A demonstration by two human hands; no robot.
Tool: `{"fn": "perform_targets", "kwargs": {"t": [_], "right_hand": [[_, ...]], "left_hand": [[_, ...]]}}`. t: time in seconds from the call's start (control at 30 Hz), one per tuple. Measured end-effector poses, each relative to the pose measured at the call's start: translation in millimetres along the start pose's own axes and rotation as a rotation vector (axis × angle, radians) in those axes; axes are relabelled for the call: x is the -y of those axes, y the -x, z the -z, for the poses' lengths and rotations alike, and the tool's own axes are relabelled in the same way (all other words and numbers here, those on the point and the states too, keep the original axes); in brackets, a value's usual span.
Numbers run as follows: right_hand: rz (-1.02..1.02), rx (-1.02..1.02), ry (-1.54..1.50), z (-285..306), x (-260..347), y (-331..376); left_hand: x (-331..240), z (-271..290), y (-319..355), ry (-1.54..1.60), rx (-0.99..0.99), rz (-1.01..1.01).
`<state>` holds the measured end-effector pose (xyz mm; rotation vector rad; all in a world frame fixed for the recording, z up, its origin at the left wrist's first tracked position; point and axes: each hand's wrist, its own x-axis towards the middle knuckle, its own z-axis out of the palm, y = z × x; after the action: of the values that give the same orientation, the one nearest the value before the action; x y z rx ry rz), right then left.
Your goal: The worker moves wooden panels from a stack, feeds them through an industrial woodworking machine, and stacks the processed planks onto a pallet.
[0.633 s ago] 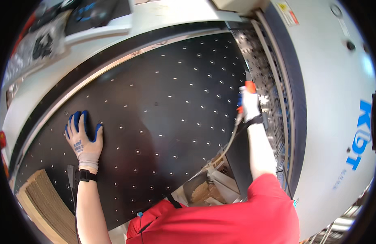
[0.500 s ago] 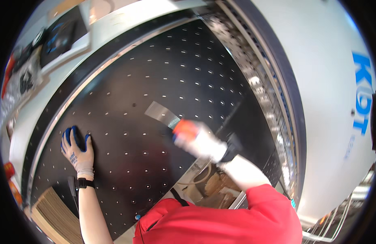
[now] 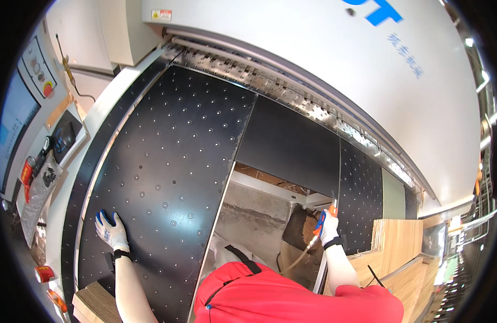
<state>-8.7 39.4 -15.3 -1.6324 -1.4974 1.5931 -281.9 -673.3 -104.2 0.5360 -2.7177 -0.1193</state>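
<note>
My left hand (image 3: 111,231), in a white glove with blue fingertips, lies with fingers apart on the black table panel (image 3: 167,161) that is dotted with small round studs. Off to the right, my right hand (image 3: 328,227), gloved the same way, is closed round an orange air blow gun (image 3: 334,207). The gun's thin nozzle points away from me, near the edge where a plain black panel (image 3: 291,142) meets another studded one. A yellowish hose (image 3: 297,262) runs down from the gun's grip over the opening between the panels.
A large white machine housing (image 3: 313,48) spans the far side, above a metal strip. Wood-grain boards (image 3: 391,242) are stacked at the right, and brown strips (image 3: 95,301) at the lower left. A screen (image 3: 17,118) and a red can (image 3: 44,274) stand on the left.
My right hand has moved with the blow gun from above the studded panel to the right, over the opening. My view has turned and takes in more of the machine. My left hand stays on the panel.
</note>
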Motion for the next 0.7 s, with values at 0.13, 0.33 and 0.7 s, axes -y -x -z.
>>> {"fn": "perform_targets", "kwargs": {"t": [0.13, 0.33, 0.7], "right_hand": [[0.015, 0.151, 0.163, 23, -26, 40], [-0.077, 0.625, -0.161, 46, -39, 50], [-0.015, 2.133, -0.757, -45, 113, 259]], "left_hand": [[-9, 28, 29, -0.013, 0.091, -0.021], [-18, 77, 100, 0.163, 0.157, -0.152], [10, 108, 189, 0.212, 0.245, -0.062]]}}
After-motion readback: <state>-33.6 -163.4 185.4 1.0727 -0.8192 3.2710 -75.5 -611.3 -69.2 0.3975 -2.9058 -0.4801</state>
